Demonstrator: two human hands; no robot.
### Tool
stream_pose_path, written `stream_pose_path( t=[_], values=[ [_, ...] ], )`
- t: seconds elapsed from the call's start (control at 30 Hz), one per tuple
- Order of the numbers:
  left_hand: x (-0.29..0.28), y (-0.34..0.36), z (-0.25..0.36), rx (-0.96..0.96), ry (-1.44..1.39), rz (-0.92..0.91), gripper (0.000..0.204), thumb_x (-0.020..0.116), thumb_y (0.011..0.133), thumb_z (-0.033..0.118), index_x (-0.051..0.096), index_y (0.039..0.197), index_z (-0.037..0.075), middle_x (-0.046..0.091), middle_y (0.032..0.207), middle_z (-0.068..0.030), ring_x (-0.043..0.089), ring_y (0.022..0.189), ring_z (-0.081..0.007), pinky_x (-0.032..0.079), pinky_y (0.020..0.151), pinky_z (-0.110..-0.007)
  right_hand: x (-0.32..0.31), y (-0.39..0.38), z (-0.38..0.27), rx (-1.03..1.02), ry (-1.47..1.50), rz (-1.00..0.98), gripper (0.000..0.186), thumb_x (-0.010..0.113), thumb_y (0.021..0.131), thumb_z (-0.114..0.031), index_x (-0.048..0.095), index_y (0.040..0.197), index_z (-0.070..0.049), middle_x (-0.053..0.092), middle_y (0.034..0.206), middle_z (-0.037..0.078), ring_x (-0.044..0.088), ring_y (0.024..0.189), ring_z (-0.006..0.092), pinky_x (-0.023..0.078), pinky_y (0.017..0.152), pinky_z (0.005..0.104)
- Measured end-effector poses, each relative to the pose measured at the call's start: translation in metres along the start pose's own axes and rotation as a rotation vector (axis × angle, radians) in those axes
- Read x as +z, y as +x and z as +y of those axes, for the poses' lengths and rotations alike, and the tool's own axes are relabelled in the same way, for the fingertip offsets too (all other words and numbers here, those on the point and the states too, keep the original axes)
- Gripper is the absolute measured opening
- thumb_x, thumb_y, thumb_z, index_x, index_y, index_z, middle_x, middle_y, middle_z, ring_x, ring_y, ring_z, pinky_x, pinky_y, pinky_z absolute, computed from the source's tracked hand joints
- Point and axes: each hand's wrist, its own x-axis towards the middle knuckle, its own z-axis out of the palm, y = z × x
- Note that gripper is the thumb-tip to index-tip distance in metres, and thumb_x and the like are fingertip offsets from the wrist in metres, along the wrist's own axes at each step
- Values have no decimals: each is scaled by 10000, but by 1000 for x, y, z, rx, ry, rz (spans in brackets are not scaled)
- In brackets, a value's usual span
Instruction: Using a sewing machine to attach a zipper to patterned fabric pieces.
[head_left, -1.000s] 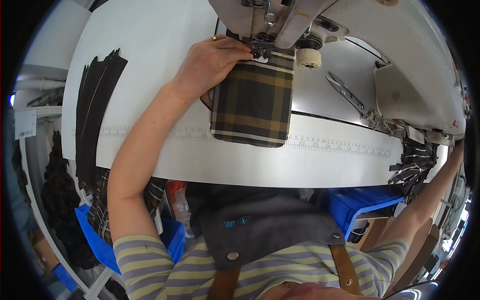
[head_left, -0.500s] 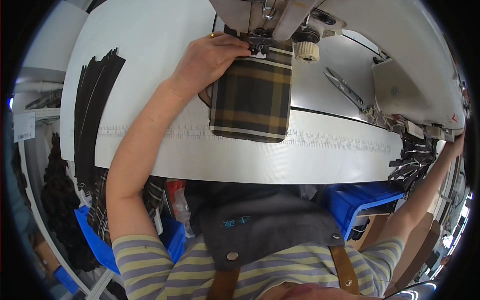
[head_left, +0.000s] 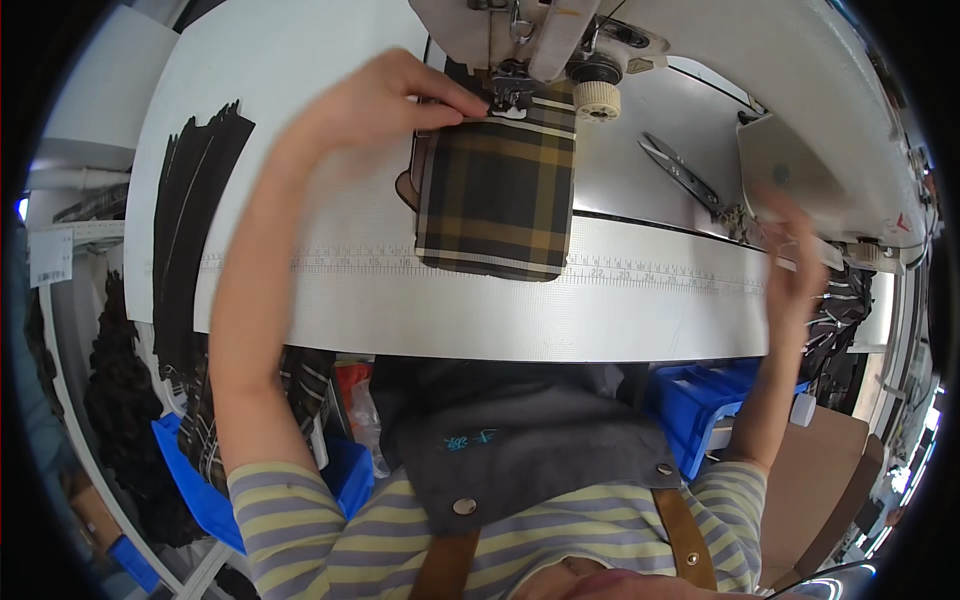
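Note:
A plaid fabric piece (head_left: 495,200) in black, brown and white lies flat under the presser foot (head_left: 510,108) of a sewing machine (head_left: 760,60). My left hand (head_left: 385,100) is at its far left edge, thumb and forefinger drawn together in a pinch on the fabric beside the foot. A brown curved strip (head_left: 406,190) pokes out from the fabric's left side. My right hand (head_left: 795,250), smeared by motion, is over the right part of the table near the machine's base. Its fingers look apart, with nothing visible in them.
Thread snips (head_left: 680,172) lie on the metal plate, near thread scraps (head_left: 735,222). Black zipper strips (head_left: 195,220) drape over the table's left edge. More dark strips (head_left: 840,310) hang at the right. Blue bins (head_left: 690,405) stand below the table, which carries a printed ruler (head_left: 340,262).
My right hand has come in from the machine's far right end toward the table. My left hand has shifted slightly left, its wrist higher. The fabric stays under the foot.

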Motion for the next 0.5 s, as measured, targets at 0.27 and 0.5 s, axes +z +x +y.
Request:
stream_pose_path(
  t=[0.27, 0.5],
  values=[
    [13, 92, -103, -392, 324, 267, 245, 688, 864, 63, 681, 1100, -4, 704, 1085, -105, 661, 1004, -216, 515, 919, -344, 87, 68, -11, -172, -67, 72, 322, 528, 936, -17, 631, 1237, -70, 618, 1293, 113, 544, 1233, 329, 454, 1008, 402],
    [55, 134, -164, -592, 400, 538, 320, 705, 860, 71, 645, 1154, -40, 696, 1109, -119, 649, 1039, -216, 502, 943, -339, 91, 64, -2, -176, -159, 108, 303, 548, 944, -67, 645, 1230, -80, 631, 1274, 99, 544, 1221, 334, 430, 1028, 425]
  ],
)
